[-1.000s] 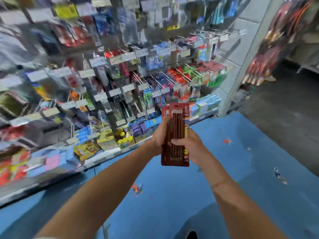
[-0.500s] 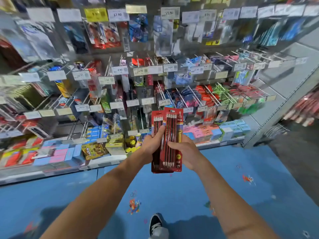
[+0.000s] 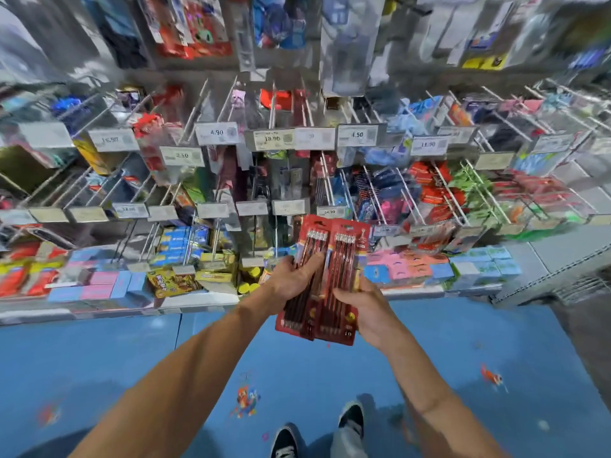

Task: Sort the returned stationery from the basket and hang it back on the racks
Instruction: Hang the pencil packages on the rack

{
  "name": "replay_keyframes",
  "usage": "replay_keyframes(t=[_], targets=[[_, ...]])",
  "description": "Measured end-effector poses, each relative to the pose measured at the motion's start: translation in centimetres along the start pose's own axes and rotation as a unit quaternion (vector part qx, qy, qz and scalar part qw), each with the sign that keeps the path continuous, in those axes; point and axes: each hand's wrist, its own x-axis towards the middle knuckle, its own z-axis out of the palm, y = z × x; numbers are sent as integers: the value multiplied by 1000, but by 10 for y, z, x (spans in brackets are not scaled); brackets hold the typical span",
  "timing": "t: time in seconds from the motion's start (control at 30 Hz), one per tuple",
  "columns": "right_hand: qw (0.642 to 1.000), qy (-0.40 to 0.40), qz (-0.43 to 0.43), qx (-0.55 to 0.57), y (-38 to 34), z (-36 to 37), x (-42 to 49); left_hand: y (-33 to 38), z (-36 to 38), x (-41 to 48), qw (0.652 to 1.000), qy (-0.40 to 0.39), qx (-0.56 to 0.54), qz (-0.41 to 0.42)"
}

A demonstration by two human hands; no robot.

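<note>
Red pencil packs (image 3: 330, 269) fanned apart | L hand (image 3: 296, 279) grips one, R hand (image 3: 365, 309) grips other | prob. to hang singly on rack pegs (image 3: 272, 107)

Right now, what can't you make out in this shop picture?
Head view only:
- Basket: outside the frame.
- Pencil packs: their count; they overlap, and the left hand and right hand cover their middles.
- Price tags: mostly blurred by motion.
- Upper packets: smeared, cut off by the top edge.
- The packs' own hook: lost among crowded, blurred pegs.
</note>
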Motion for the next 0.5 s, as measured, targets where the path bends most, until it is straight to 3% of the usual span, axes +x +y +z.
replay_keyframes(t=[0.13,0.3,0.5], targets=[[1000,-23,-5,-5,4,-24,49,-7,15,39,1000,14,-7,6],[998,-53,-16,-38,40,-55,123,-58,30,108,986,154,5,69],[985,-63,-95,-130,109,-90,210,-138,42,212,965,224,-37,133]])
